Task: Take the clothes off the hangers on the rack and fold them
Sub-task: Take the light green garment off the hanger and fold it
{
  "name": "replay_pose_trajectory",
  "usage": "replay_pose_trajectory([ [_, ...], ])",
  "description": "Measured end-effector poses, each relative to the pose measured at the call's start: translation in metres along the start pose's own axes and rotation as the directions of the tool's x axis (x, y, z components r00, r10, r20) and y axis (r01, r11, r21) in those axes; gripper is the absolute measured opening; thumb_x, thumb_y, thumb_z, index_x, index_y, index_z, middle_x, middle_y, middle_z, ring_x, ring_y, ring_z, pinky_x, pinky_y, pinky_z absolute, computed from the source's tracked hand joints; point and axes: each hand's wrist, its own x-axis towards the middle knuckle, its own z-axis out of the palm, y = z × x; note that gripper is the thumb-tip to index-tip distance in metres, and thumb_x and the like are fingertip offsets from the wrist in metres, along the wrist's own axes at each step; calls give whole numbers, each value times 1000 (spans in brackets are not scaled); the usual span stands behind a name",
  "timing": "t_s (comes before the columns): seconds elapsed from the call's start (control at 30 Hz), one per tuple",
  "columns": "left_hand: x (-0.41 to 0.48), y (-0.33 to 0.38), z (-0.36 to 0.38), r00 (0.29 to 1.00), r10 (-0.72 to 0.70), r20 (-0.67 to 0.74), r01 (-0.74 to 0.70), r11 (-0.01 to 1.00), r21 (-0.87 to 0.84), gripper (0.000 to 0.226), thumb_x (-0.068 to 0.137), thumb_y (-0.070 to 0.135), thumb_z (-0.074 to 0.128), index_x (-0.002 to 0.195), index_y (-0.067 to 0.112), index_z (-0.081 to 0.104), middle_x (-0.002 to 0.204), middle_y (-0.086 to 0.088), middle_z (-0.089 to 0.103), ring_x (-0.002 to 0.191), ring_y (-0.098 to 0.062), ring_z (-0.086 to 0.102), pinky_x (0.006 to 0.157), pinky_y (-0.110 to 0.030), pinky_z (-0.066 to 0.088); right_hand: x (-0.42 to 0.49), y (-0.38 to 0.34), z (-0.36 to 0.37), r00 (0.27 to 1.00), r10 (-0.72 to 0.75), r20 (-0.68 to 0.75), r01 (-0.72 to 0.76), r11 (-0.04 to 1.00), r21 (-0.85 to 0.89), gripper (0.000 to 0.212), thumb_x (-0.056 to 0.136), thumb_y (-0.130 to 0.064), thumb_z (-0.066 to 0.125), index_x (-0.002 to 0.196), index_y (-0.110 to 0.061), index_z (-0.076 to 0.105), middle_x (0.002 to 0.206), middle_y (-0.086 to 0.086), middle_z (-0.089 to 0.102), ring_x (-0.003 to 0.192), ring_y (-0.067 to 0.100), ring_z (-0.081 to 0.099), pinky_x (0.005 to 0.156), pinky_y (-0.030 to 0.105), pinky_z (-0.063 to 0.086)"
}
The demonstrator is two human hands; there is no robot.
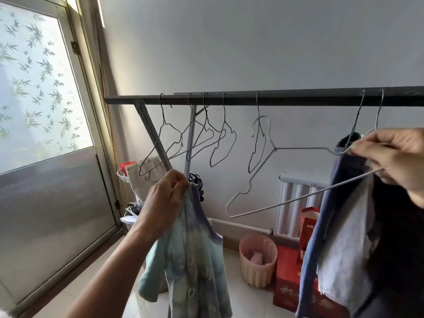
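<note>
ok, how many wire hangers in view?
8 hangers: four empty at the rail's left end, one empty mid-rail, two at right with clothes, one in the right hand. More may sit off-frame right.

- On the rack bar (286,101), the stretch between the lone empty hanger (258,125) and the hanging clothes (344,237) is bare.
- Four empty hangers (205,125) crowd its left end; the pale top (195,253) in your left hand (165,198) hangs below.
- The loose hanger (298,148) in your right hand (394,157) slants across the gap.
- A pink bin (257,269) and red boxes (286,278) stand beneath.
</note>
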Motion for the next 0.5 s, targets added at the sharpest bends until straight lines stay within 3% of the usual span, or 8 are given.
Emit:
replay_pose_trajectory([
  [0.1, 3, 5, 4, 1000, 9, 9, -8, 999, -31, 12, 97, 19, 56, 86, 23, 60, 80, 7, 66, 80, -7, 59, 72, -30, 45, 10, -5, -12, 988, -23, -155, -11, 977, -214, 16, 73, -38, 63, 71, -24, 69, 38, -4, 53, 28, 5, 41, 32, 9, 29],
  [0.13, 5, 7, 6, 1000, 15, 7, -15, 999, -39, 13, 97, 19, 56, 86, 22, 60, 79, 8, 65, 77, -5, 58, 70, -28, 45, 13, -6, -13, 980, -31, -197, -23, 964, -264, 17, 71, -42, 60, 71, -27, 69, 42, -5, 57, 35, 6, 51, 38, 15, 42],
  [0.2, 7, 9, 8, 1000, 25, 7, -25, 998, -52, 13, 97, 17, 56, 86, 22, 61, 79, 9, 65, 75, -2, 58, 68, -26, 45, 17, -11, -7, 952, -105, -289, -13, 925, -381, 20, 73, -43, 57, 71, -25, 67, 52, 0, 62, 58, 31, 65, 59, 43, 58],
  [0.23, 9, 11, 9, 1000, 27, 9, -26, 998, -61, 13, 97, 17, 56, 87, 21, 61, 80, 9, 65, 77, -3, 59, 69, -25, 45, 18, -16, 0, 933, -163, -321, 6, 899, -438, 20, 78, -39, 56, 73, -22, 66, 60, 4, 65, 67, 37, 65, 66, 50, 57],
  [0.37, 13, 16, 13, 999, 34, -10, -35, 994, -99, 15, 97, 16, 55, 85, 21, 61, 78, 9, 64, 75, -3, 58, 69, -24, 45, 32, -28, 35, 884, -287, -369, 29, 821, -571, 23, 93, -15, 44, 96, -2, 63, 97, 30, 66, 93, 47, 60, 78, 46, 47],
  [0.5, 16, 22, 15, 999, 43, -10, -44, 992, -116, 16, 96, 16, 55, 83, 23, 61, 76, 10, 65, 77, -7, 60, 72, -30, 48, 50, -24, 64, 918, -229, -325, -57, 734, -677, 24, 98, -11, 37, 110, 4, 51, 107, 36, 59, 99, 52, 57, 79, 48, 45],
])
